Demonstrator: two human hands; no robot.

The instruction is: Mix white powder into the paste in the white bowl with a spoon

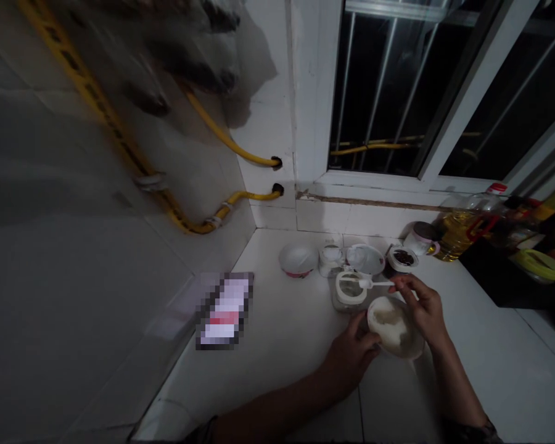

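My left hand point(353, 353) grips the near left rim of a tilted bowl point(414, 354) with pale white contents, perhaps powder or grains. Between the fingertips of my right hand point(423, 303) is the handle of a small white spoon point(380, 283). The spoon's head is over the right side of a square clear jar point(340, 302) with a white rim, standing open just beyond the bowl. Whether the spoon carries anything is too small to tell. My right wrist passes close beside the bowl's right edge.
Behind the jar stand a white bowl point(298, 259), a small white-lidded jar point(332, 258), another bowl point(374, 261) and a container of dark red pieces point(403, 258). An oil bottle point(462, 228) stands at right. A blurred-out phone-like screen point(226, 311) leans left. Yellow pipes point(198, 227) run along the wall.
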